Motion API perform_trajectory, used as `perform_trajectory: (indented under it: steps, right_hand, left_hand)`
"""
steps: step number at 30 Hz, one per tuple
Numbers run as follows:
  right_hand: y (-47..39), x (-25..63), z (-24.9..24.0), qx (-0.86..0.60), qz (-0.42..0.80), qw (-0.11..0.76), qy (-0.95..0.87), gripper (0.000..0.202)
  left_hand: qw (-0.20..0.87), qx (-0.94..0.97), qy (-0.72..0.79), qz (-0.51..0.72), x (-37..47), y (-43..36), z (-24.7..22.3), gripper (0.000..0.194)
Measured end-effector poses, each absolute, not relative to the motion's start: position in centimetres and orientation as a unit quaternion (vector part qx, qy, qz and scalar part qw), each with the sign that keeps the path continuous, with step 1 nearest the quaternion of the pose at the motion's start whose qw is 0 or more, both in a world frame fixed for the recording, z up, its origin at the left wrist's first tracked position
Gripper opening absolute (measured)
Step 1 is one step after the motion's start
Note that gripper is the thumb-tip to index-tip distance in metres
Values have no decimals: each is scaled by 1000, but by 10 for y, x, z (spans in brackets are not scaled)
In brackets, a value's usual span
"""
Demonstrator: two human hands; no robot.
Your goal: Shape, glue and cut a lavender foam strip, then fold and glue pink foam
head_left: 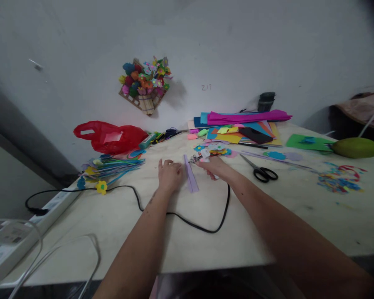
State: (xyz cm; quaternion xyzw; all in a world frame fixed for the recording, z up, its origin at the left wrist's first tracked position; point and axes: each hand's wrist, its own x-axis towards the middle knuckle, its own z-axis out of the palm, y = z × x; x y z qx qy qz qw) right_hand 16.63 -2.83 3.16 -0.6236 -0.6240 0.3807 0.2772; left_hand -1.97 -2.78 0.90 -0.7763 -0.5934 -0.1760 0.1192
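Observation:
A narrow strip of light purple paper lies on the table in front of me, with a lengthwise crease or edge. My left hand rests just to its left, fingers apart, the fingertips at the strip's edge. My right hand is closed around a glue gun with a black cord. Its tip points left and lies close to the strip's upper part; whether they touch I cannot tell. My fingers hide much of the gun's body.
Black-handled scissors lie at right, near paper scraps. Coloured paper sheets are stacked behind. Paper flowers on stems and a red plastic bag sit left. The black cord loops across the front toward a power strip.

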Motion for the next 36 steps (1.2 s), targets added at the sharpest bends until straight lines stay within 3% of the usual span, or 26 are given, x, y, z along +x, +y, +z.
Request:
perform_trajectory:
  steps: [36]
  right_hand:
    - [-29,163,30,-619,390,286,-619,25]
  left_hand:
    - [171,-833,-507,-142,-9,-28,-3,40]
